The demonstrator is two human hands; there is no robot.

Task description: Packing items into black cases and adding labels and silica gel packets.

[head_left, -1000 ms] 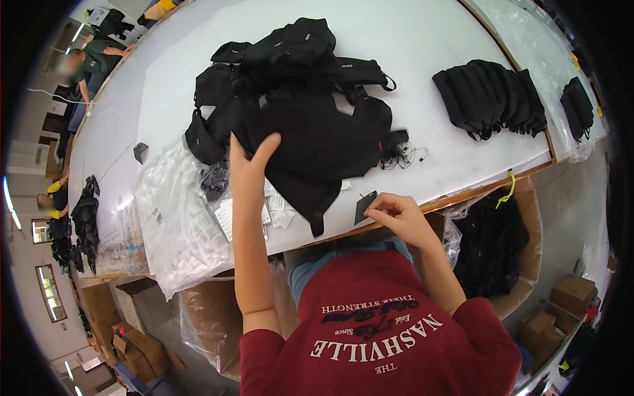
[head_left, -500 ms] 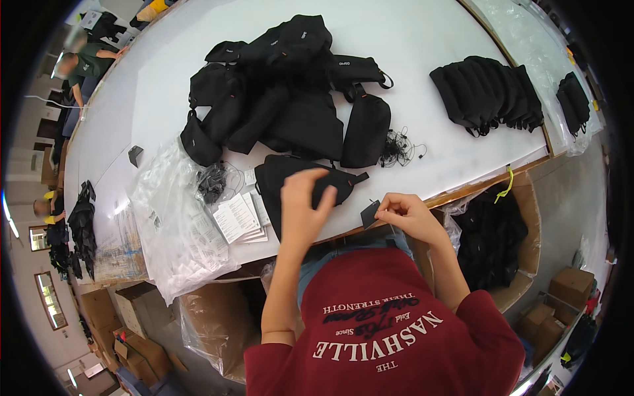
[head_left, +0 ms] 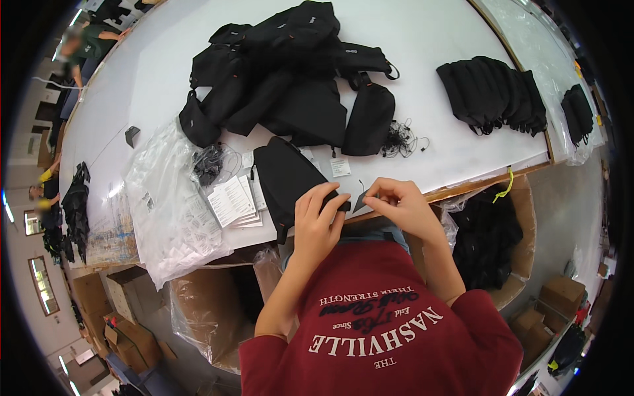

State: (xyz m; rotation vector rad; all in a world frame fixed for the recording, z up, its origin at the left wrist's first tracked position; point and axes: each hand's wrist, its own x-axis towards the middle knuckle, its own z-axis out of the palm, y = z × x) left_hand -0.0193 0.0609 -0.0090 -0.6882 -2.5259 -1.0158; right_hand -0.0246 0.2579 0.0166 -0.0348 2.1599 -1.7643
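Observation:
A black fabric pouch bag (head_left: 284, 175) lies at the table's near edge, slanting toward me. My left hand (head_left: 318, 219) is closed on its near right end, by a small loop tab; the thumb is partly hidden. Just to the right, my right hand (head_left: 401, 206) pinches a small dark hang tag (head_left: 360, 200) with a thin black string rising from it. The tag is close to the bag's end, and I cannot tell if they touch. Beyond the hands lies a small white printed card (head_left: 341, 166). Left of the bag are stacked white printed leaflets (head_left: 231, 203).
A big heap of black bags (head_left: 277, 86) fills the far middle. Black string tangles (head_left: 400, 140) lie near it. A row of black bags (head_left: 492, 96) sits right. Clear plastic (head_left: 168, 218) drapes the left edge. An open carton (head_left: 525, 231) stands below right. Two people are far left.
The bag has turned, its end now pointing toward me. My left hand has come down onto that end. The white card beyond it now shows. My right hand still pinches the tag.

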